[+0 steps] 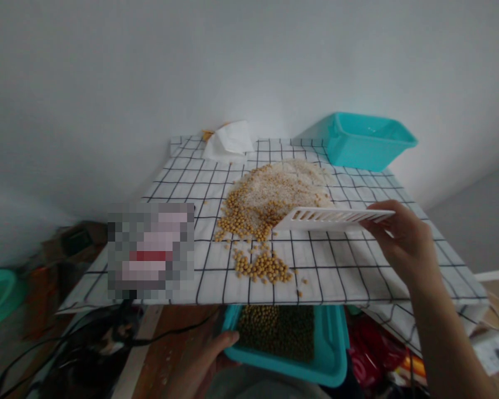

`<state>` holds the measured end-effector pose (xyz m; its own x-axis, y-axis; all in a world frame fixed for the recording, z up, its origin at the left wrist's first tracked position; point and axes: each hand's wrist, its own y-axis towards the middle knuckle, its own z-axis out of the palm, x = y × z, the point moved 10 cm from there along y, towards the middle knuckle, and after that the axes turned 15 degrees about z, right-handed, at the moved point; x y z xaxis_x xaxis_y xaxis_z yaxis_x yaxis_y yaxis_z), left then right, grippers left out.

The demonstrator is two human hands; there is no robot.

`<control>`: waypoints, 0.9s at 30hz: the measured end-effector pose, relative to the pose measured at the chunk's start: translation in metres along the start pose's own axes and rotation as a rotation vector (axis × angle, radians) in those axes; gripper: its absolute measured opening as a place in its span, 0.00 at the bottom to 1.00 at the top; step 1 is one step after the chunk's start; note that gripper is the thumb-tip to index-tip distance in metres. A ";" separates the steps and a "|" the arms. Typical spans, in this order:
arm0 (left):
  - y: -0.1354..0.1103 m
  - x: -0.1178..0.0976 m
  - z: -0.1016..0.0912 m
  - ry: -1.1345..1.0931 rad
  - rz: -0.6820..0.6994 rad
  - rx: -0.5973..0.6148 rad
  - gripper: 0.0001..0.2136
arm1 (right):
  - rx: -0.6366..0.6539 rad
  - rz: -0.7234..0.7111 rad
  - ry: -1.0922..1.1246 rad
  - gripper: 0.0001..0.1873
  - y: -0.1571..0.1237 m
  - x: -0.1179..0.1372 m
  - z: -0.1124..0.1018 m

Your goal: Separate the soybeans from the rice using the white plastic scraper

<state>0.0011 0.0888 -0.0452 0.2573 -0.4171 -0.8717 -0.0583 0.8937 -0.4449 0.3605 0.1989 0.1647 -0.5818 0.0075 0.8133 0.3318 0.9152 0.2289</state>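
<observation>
Grip | your right hand (pixel 395 235) pinches white slotted plastic plate (pixel 316 224) by one end, likely light, stiff | left hand (pixel 217 350) clamps turquoise plastic tub (pixel 339 341) rim, likely heavy, below checked-cloth tabletop (pixel 341 266) front edge

Pixelated object (pixel 152 249) unreadable; green basin (pixel 10 289) cut by left edge; held bin (pixel 289 372) partly hidden by table (pixel 341 271).

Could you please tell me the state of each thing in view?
Left hand: gripping the front bin.
Right hand: gripping the scraper.
Scraper: held, its free end at the edge of the pile.
Front bin: held, partly filled.
Pile: spread out, yellow and pale grains mixed.
Near beans: loose, scattered.
Back bin: upright.
Cloth: spread out.
White sheet: rumpled.
Blurred item: cannot tell.
</observation>
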 end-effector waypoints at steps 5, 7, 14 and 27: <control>0.001 0.002 -0.003 0.045 -0.016 -0.030 0.22 | 0.008 0.012 0.025 0.08 -0.009 -0.015 -0.034; 0.001 0.002 -0.003 0.048 -0.022 -0.046 0.25 | 0.021 0.006 0.060 0.07 -0.016 -0.021 -0.047; 0.002 -0.001 0.009 0.022 0.014 0.007 0.31 | 0.089 -0.109 -0.012 0.02 -0.038 -0.023 -0.069; -0.003 -0.002 0.016 -0.021 0.014 0.012 0.16 | 0.235 -0.221 -0.064 0.06 -0.050 -0.008 -0.055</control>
<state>0.0157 0.0896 -0.0386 0.2771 -0.4009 -0.8732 -0.0503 0.9015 -0.4298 0.3891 0.1314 0.1766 -0.6682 -0.1832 0.7211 0.0161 0.9654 0.2602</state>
